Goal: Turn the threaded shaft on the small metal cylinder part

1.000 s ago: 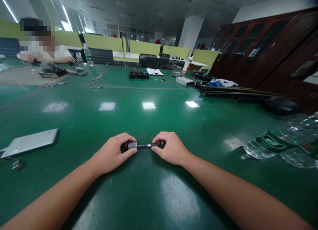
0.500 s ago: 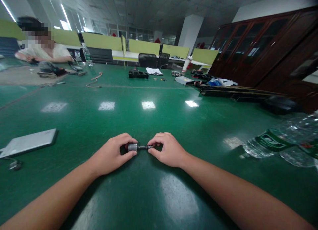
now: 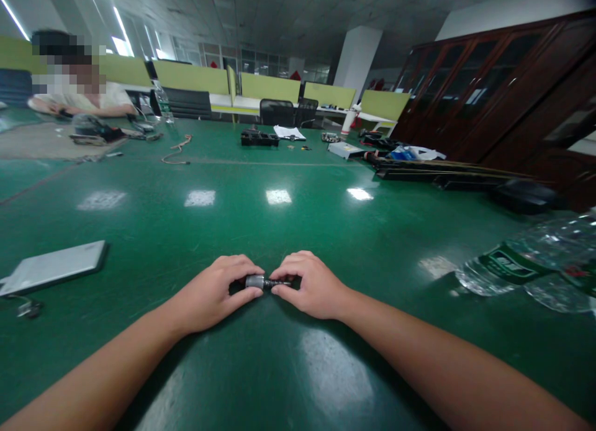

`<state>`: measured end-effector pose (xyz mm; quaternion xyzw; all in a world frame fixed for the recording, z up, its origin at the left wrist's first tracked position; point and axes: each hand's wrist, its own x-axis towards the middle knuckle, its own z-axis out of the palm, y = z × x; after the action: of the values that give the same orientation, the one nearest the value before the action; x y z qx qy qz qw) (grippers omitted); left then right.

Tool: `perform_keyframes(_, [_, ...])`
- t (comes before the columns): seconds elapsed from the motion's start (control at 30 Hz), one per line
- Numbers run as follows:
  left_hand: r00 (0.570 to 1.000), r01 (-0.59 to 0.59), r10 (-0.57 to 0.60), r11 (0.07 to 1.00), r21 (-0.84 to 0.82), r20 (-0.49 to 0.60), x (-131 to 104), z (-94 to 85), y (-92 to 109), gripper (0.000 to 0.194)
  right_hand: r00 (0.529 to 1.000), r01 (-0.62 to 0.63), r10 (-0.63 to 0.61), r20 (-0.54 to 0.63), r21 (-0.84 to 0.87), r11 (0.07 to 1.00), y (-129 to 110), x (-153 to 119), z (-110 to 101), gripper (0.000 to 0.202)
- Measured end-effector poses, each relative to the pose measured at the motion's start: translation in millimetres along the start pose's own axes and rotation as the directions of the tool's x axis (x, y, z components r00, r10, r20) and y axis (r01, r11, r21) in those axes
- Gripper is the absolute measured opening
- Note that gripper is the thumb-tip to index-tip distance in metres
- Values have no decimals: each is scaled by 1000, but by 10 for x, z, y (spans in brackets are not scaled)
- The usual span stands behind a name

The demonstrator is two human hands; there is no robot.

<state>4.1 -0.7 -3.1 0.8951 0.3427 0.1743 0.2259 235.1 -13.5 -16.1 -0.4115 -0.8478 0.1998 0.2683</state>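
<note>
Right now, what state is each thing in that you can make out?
Left hand: gripping grey cylinder
Right hand: pinching thin rod
Thin rod: in line with grey cylinder
Silver slab: lying flat
Cord: loose, uncoiled
Cabinet doors: shut
White bottle: upright
Near bottles: leaning or upright, cannot tell

I can't see the left end of the metal cylinder (image 3: 254, 281), hidden by my left hand (image 3: 209, 300); my right hand (image 3: 311, 285) partly covers the thin shaft (image 3: 269, 284), so I can't tell how its far end is shaped. Both my forearms run off the picture. The pale flat case (image 3: 56, 266) is cut by the left edge, one clear bottle (image 3: 565, 288) by the right; I can't read the labels. The person's (image 3: 86, 100) face is pixelated. Small bits (image 3: 305, 148) far across the tabletop (image 3: 223, 226) are too tiny to identify.
</note>
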Motion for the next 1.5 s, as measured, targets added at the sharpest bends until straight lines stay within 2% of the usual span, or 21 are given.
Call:
perform_keyframes(0.37, [1000, -13, 13, 1000, 14, 27, -3, 14, 1, 26, 1000, 22, -23, 14, 11, 1000, -8, 0, 28, 11])
perform_keyframes(1.1, [1000, 15, -15, 1000, -19, 6, 11, 9, 21, 26, 999, 35, -35, -1, 20, 999, 3, -12, 1, 9])
perform_keyframes(1.5, [1000, 24, -24, 999, -30, 4, 17, 4, 26, 25, 1000, -5, 6, -20, 24, 1000, 17, -5, 7, 10])
